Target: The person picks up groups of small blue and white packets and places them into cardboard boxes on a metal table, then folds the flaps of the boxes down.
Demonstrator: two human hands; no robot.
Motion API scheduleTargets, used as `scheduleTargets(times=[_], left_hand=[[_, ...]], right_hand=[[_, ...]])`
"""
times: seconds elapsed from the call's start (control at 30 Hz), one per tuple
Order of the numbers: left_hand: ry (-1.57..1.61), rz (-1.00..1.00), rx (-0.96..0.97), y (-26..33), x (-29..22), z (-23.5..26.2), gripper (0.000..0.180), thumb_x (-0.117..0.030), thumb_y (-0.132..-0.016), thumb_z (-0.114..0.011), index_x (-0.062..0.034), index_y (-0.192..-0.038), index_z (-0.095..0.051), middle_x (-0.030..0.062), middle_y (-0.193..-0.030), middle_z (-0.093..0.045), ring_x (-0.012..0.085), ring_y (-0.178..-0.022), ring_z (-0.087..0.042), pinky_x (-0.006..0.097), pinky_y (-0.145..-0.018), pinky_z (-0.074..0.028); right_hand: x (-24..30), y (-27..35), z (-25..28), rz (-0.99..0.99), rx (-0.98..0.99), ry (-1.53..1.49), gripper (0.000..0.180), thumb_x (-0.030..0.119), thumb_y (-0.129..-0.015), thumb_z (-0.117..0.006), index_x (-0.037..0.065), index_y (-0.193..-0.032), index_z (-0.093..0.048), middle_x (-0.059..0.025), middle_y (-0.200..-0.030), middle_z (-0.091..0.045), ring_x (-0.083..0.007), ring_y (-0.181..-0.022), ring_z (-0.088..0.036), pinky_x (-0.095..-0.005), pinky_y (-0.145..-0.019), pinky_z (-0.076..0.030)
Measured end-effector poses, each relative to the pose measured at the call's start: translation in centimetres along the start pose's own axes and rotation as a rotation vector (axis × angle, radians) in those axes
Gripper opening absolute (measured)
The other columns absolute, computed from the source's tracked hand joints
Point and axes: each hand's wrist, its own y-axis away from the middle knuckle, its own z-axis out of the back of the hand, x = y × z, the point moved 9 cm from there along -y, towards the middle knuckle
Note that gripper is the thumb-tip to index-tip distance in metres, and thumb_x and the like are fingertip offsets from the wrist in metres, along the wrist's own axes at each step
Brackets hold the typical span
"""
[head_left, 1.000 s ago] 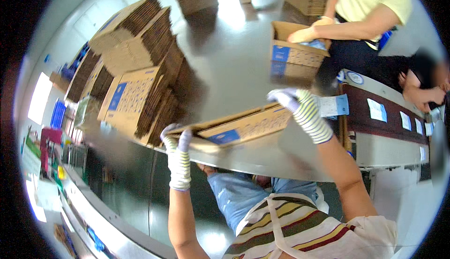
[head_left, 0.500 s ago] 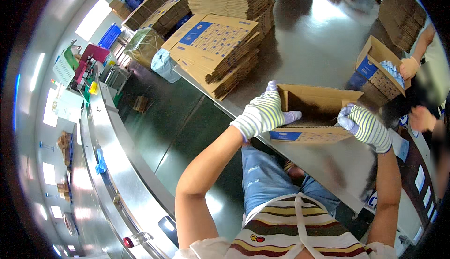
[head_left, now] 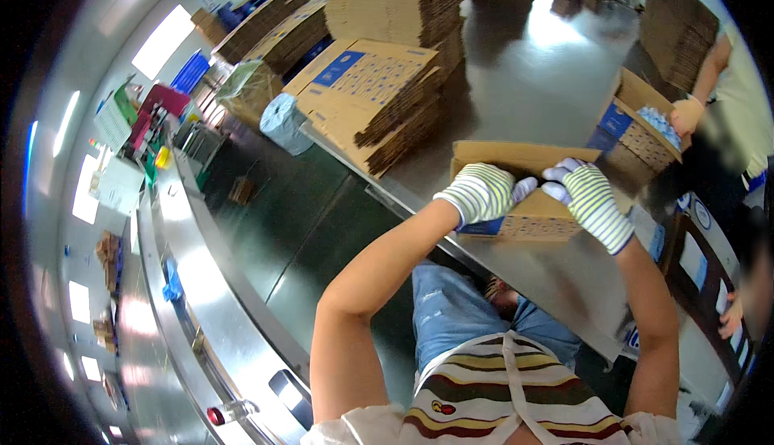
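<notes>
An open-topped cardboard box [head_left: 538, 228], brown with a blue patch and small printed squares, stands on the metal table close in front of me. Both hands wear white gloves with green-yellow stripes. My left hand [head_left: 486, 194] is closed over the near left part of the box, its fingers down inside and mostly hidden, the thumb toward the middle. Across the near wall toward the right, my right hand [head_left: 593, 201] grips the box with bent fingers over the opening. The two thumbs nearly meet. Between the hands the box's inside is dark, and what it contains cannot be made out.
Flattened cartons [head_left: 375, 82] lie stacked at the table's left edge, with taller stacks [head_left: 395, 10] behind. At right a co-worker's hand [head_left: 687, 114] touches another box [head_left: 625, 126] holding pale blue packets. A steel conveyor [head_left: 218, 300] runs along my left, beyond the floor.
Both hands have moved inward from the box's ends and are closer together. The box sits slightly farther left in view. The co-worker's lower hand has moved down.
</notes>
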Motion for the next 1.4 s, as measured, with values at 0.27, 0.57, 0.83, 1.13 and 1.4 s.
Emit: scheduleTargets(times=[0.27,0.57,0.83,1.13,1.4], left_hand=[[-0.249,-0.155,-0.224,0.4,-6.0,-0.8,0.056,-0.043,-0.079,-0.064,0.0014,-0.11,-0.049,0.0233,-0.102,-0.059,0.0365,-0.095,-0.06,0.044,-0.079,-0.048],[0.889,0.029,-0.667,5.6,1.4,4.2,0.046,-0.027,-0.082,-0.07,0.0014,-0.112,-0.05,0.0164,-0.099,-0.064,0.0252,-0.086,-0.064,0.035,-0.074,-0.052],[1.579,0.066,-0.429,4.7,-0.9,-11.0,0.066,-0.031,-0.081,-0.07,-0.004,-0.131,-0.036,0.0083,-0.123,-0.048,0.0186,-0.113,-0.046,0.035,-0.097,-0.039],[2.119,0.219,0.122,6.1,1.7,-20.0,0.046,-0.018,-0.085,-0.065,-0.0037,-0.125,-0.045,0.011,-0.113,-0.059,0.0215,-0.098,-0.061,0.035,-0.084,-0.052],[-0.275,0.033,-0.496,12.8,5.9,2.0,0.093,-0.027,-0.06,-0.078,-0.0101,-0.139,-0.03,0.0132,-0.14,-0.036,0.0389,-0.131,-0.029,0.048,-0.108,-0.027]], right_hand=[[-1.5,1.3,0.7,-0.151,-0.007,-0.064,0.032,0.034,-0.083,-0.057,0.011,-0.105,-0.063,-0.0115,-0.106,-0.059,-0.0288,-0.101,-0.054,-0.0429,-0.09,-0.041],[0.3,9.7,10.8,-0.225,-0.687,-0.085,0.063,0.04,-0.073,-0.071,0.001,-0.118,-0.052,-0.0205,-0.11,-0.055,-0.0317,-0.104,-0.053,-0.0418,-0.09,-0.044],[3.6,3.7,8.5,-0.267,-0.169,-0.24,0.053,0.035,-0.07,-0.074,-0.001,-0.103,-0.053,-0.019,-0.092,-0.061,-0.0335,-0.086,-0.062,-0.0414,-0.075,-0.051],[7.2,0.4,-1.6,0.051,0.176,-0.081,0.045,0.03,-0.075,-0.065,0.003,-0.11,-0.054,-0.0171,-0.108,-0.06,-0.0321,-0.098,-0.059,-0.0423,-0.082,-0.049],[7.0,1.9,-2.7,0.336,0.246,-0.018,0.048,0.046,-0.08,-0.057,0.006,-0.107,-0.06,-0.0137,-0.108,-0.061,-0.0297,-0.1,-0.059,-0.0404,-0.08,-0.05]])
